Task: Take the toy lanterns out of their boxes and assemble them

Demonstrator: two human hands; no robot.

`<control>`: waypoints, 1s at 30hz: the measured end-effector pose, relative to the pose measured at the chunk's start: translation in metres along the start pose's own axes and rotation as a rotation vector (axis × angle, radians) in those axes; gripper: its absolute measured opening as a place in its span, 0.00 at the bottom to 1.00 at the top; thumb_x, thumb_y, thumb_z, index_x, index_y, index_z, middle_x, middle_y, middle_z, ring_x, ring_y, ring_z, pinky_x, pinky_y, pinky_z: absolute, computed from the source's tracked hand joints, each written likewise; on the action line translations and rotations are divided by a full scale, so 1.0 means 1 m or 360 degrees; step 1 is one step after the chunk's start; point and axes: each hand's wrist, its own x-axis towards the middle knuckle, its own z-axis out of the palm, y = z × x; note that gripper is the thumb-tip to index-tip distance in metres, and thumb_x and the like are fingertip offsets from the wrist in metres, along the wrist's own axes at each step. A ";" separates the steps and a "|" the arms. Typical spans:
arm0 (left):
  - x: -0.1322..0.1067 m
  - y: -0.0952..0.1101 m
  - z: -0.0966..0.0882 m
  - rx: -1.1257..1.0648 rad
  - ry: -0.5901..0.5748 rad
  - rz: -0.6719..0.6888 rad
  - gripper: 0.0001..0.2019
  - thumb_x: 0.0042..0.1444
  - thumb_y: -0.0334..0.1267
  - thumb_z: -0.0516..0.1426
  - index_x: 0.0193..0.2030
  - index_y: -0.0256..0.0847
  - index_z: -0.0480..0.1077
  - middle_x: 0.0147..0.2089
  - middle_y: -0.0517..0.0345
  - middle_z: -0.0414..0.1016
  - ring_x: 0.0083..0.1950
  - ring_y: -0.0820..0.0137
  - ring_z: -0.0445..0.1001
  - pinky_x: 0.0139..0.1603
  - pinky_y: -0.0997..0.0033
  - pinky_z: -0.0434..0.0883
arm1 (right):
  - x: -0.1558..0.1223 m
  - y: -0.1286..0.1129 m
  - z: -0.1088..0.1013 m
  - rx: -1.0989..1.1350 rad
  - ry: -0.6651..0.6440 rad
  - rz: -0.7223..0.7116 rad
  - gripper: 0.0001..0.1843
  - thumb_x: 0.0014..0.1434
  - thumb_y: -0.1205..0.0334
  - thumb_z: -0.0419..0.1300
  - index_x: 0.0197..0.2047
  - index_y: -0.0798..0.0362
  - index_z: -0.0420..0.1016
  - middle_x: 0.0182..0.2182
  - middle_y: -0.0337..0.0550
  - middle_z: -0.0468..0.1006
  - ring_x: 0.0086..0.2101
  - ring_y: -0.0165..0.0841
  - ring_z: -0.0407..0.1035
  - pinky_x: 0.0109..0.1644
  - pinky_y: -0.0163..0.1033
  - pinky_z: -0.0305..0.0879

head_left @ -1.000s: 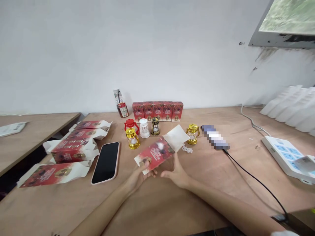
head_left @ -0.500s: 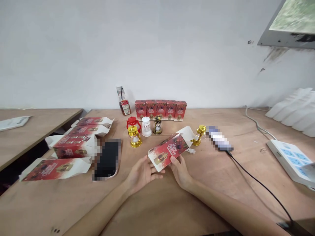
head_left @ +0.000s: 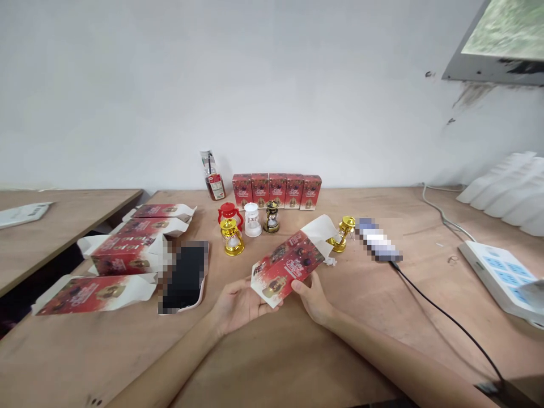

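Observation:
A red printed carton [head_left: 289, 266] with its white top flaps open is held tilted in front of me, its closed end toward my left. My right hand [head_left: 312, 297] is closed on its lower right side, thumb on the front face. Against the closed end lies my left hand [head_left: 240, 306], its fingers under the box and partly hidden by it. Beyond the carton stand a gold lantern [head_left: 232, 239], a red lantern [head_left: 229, 212], a white lantern [head_left: 253, 221] and a dark bronze lantern [head_left: 271, 217]. Another gold lantern [head_left: 342, 235] leans just right of the open flaps.
Several closed red boxes [head_left: 277, 191] line up at the wall beside a bottle [head_left: 215, 184]. Open cartons [head_left: 97, 292] lie on the left, near a phone [head_left: 185, 277]. At right are a second phone [head_left: 378, 241] with a black cable and a power strip [head_left: 501, 277].
The carton has come lower and nearer, showing more of its side. Its closed end now rests against my left hand, whose fingers were more spread before.

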 end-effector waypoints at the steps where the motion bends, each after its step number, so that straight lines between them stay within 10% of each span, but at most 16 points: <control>1: 0.000 -0.001 0.000 0.0002 -0.0013 -0.0008 0.17 0.44 0.36 0.57 0.42 0.36 0.73 0.40 0.49 0.78 0.40 0.60 0.76 0.47 0.61 0.67 | 0.000 -0.003 0.001 0.0009 -0.0061 0.0002 0.29 0.38 0.46 0.71 0.42 0.48 0.71 0.42 0.44 0.77 0.43 0.43 0.70 0.52 0.52 0.65; 13: -0.001 -0.013 0.016 0.0836 0.0304 0.0213 0.26 0.30 0.22 0.65 0.41 0.43 0.73 0.39 0.57 0.78 0.42 0.60 0.75 0.42 0.68 0.69 | 0.000 -0.027 0.009 0.0226 -0.0451 0.0103 0.28 0.42 0.44 0.69 0.41 0.47 0.66 0.36 0.40 0.76 0.37 0.37 0.72 0.43 0.43 0.70; 30: -0.010 -0.029 0.008 0.2732 0.0769 0.1500 0.31 0.47 0.41 0.59 0.59 0.43 0.58 0.50 0.48 0.71 0.48 0.58 0.71 0.47 0.59 0.66 | -0.006 -0.038 0.012 0.0578 -0.0225 0.0363 0.33 0.32 0.49 0.75 0.41 0.49 0.69 0.37 0.41 0.76 0.38 0.38 0.72 0.44 0.44 0.70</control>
